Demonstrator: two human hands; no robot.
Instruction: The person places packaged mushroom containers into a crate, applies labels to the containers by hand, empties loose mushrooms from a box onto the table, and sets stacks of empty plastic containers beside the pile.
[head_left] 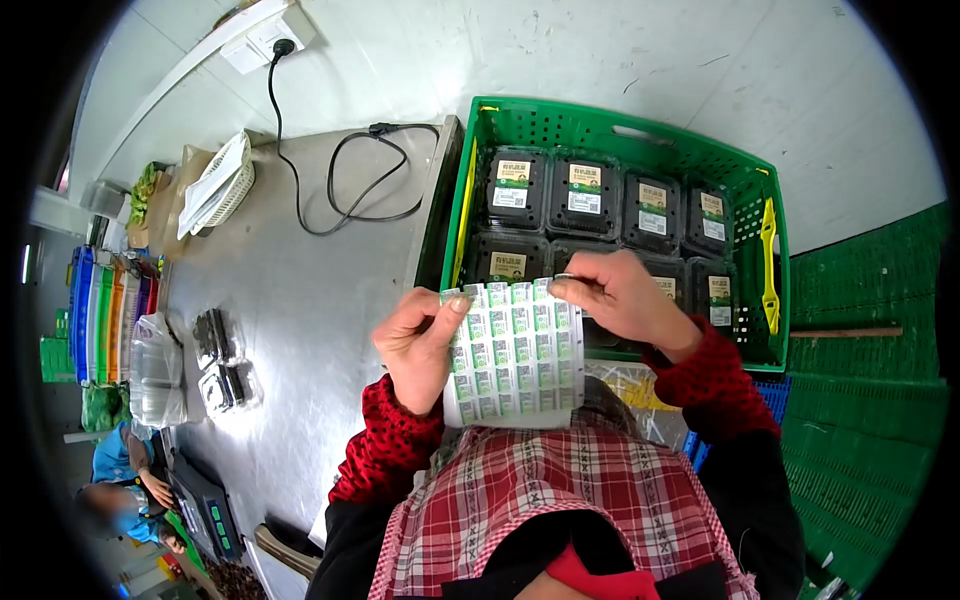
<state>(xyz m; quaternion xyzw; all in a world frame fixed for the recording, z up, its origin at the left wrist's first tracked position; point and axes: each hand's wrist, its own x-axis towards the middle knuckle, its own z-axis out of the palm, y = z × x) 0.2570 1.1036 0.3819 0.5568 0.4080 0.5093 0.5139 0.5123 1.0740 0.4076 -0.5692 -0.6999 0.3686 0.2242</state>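
Note:
My left hand (420, 345) pinches the upper left corner of a sheet of stickers (513, 350), thumb on its face. The sheet carries rows of small green and white labels with square codes. At its upper right corner, my right hand (625, 293) has thumb and forefinger pressed together at the edge; whether a single sticker is between them I cannot make out. Just beyond the sheet stands a green plastic crate (620, 125) holding several clear-lidded packs (583, 195) with dark contents, each with a printed label. My right hand partly covers the nearer row.
A steel table (300, 270) lies to the left, with a black power cord (350, 210), a white basket (232, 190) of papers and two small packs (222, 360). Farther off are a scale (212, 515) and another person (130, 480). Green crates (860, 420) stand right.

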